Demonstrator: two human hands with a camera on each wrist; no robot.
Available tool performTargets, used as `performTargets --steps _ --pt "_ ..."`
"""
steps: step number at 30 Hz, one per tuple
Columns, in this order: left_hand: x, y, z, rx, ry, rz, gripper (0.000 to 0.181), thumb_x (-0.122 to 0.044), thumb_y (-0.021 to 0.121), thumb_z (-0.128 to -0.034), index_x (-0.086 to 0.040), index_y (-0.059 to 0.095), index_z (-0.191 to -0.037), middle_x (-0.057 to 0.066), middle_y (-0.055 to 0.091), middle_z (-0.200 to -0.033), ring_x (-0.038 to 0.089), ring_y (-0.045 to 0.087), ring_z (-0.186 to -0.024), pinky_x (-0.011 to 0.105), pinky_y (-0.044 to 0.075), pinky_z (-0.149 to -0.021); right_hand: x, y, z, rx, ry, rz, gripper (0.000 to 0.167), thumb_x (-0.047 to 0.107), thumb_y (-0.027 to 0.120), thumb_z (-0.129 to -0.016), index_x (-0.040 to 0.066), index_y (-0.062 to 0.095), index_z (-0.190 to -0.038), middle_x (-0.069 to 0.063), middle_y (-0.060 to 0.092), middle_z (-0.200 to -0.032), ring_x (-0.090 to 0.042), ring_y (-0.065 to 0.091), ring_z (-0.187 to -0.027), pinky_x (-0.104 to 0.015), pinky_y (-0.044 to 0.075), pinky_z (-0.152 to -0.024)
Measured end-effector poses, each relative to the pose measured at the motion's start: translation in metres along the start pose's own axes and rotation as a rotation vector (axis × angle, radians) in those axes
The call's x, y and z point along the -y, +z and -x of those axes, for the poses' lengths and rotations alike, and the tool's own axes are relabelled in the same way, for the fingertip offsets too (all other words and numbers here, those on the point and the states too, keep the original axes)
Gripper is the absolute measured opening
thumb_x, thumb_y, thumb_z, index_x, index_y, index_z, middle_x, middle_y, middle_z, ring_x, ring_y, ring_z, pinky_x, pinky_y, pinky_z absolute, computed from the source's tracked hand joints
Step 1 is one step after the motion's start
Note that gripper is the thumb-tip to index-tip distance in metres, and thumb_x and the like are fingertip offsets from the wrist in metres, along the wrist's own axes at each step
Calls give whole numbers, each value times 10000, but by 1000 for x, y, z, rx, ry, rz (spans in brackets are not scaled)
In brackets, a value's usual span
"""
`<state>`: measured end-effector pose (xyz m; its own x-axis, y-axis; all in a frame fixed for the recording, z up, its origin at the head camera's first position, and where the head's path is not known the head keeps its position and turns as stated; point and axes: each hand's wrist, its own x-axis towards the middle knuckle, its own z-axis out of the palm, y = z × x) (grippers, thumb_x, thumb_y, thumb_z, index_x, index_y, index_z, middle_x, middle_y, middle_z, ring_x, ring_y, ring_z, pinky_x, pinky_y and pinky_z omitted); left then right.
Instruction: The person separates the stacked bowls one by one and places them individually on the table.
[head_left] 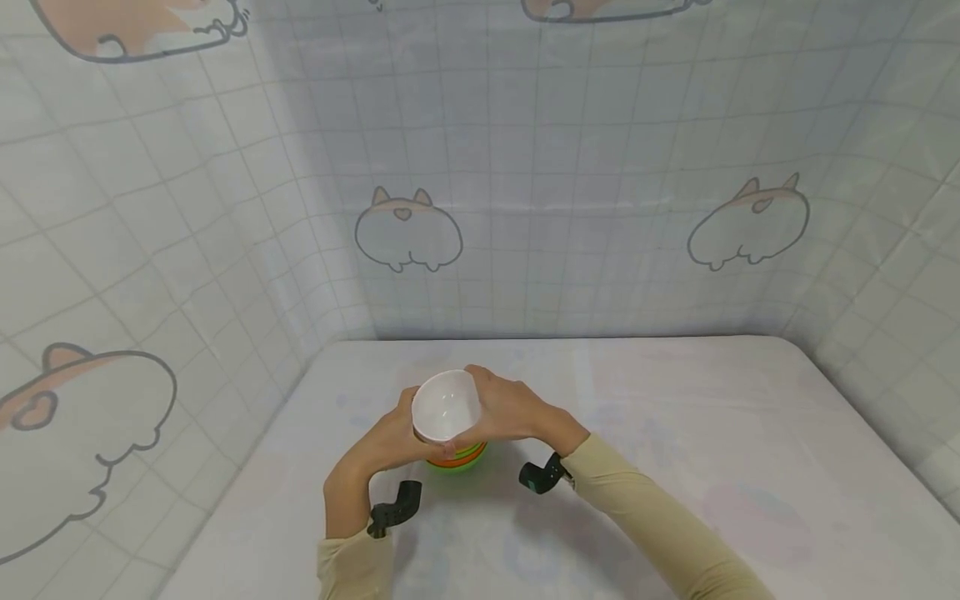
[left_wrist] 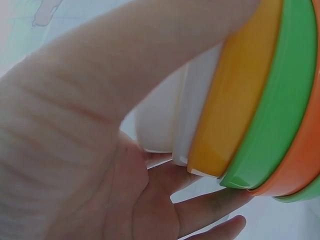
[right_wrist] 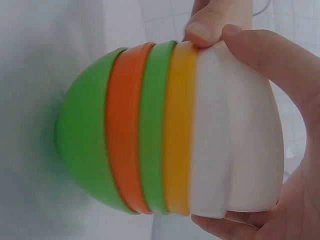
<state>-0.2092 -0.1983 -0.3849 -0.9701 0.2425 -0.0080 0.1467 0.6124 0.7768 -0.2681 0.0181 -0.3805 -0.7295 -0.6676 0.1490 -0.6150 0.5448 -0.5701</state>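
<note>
A stack of nested bowls stands on the table, a white bowl [head_left: 446, 406] on top. Below it, in the right wrist view, come another white bowl [right_wrist: 210, 135], a yellow bowl [right_wrist: 178, 130], a green one [right_wrist: 153, 130], an orange one [right_wrist: 123, 130] and a green bottom bowl [right_wrist: 82, 130]. My left hand [head_left: 392, 437] curls round the stack's left side, thumb in front, its fingers under the rims in the left wrist view. My right hand [head_left: 510, 408] grips the upper white bowl from the right, thumb in front near the left thumb.
The white table [head_left: 660, 433] has a faint pattern. Grid-patterned cloth [head_left: 570, 192] with cartoon animals hangs behind and at both sides. A dark camera mount sits on the left wrist [head_left: 396, 508] and another on the right wrist [head_left: 543, 475].
</note>
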Motion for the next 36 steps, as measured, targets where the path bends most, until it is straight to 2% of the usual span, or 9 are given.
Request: performTargets --steps 8,12,16,19,24,28,33,36 --pt "-2 1 0 -11 -49 -21 1055 -406 873 -666 -59 239 -1435 104 505 -1304 238 536 -1108 442 467 -885 6 -8 6 -70 -13 66 1083 718 764 -589 131 376 -1411 17 538 -1235 -139 572 -1023 -336 512 -776" --pt "0 0 2 -7 -74 -20 1072 -405 875 -663 -74 221 -1446 108 485 -1337 251 523 -1138 460 460 -904 9 -13 11 -93 -25 1 1041 698 784 -586 170 397 -1395 55 527 -1230 -125 555 -1042 -337 506 -783" --pt "2 -1 3 -10 -69 -25 1056 -378 877 -664 -82 227 -1441 119 485 -1339 260 514 -1152 460 455 -908 12 -20 18 -104 -17 -79 1030 661 805 -595 202 380 -1414 72 522 -1246 -126 559 -1043 -337 502 -778" --pt "3 0 2 -14 -55 -37 1035 -369 876 -668 -89 234 -1430 136 498 -1322 268 522 -1144 458 456 -904 13 -24 25 -118 -13 -128 1054 614 831 -604 179 353 -1437 37 503 -1282 -151 554 -1062 -340 503 -788" --pt "5 1 1 -16 -51 -59 1026 -382 872 -670 -117 227 -1423 145 516 -1295 258 538 -1119 450 453 -905 14 -29 32 -143 -67 -225 1039 504 874 -627 114 347 -1433 -17 461 -1323 -182 509 -1129 -365 502 -843" --pt "5 0 2 -19 -57 -52 1028 -383 879 -661 -124 238 -1422 124 518 -1296 244 532 -1120 445 442 -915 14 -33 42 -177 -90 -267 991 418 903 -624 120 382 -1413 -6 469 -1312 -184 496 -1141 -386 492 -863" --pt "3 1 2 -10 -76 -20 1014 -380 881 -663 -127 247 -1413 107 516 -1279 239 525 -1117 447 440 -919 9 -41 60 -228 -42 -287 962 368 921 -608 138 411 -1390 9 496 -1284 -181 511 -1116 -394 496 -839" --pt "3 2 2 -10 -96 -19 1020 -385 883 -658 -132 247 -1414 109 527 -1264 238 529 -1112 453 433 -927 4 -44 71 -242 2 -264 975 402 919 -599 138 413 -1389 4 501 -1274 -187 515 -1109 -399 493 -835"
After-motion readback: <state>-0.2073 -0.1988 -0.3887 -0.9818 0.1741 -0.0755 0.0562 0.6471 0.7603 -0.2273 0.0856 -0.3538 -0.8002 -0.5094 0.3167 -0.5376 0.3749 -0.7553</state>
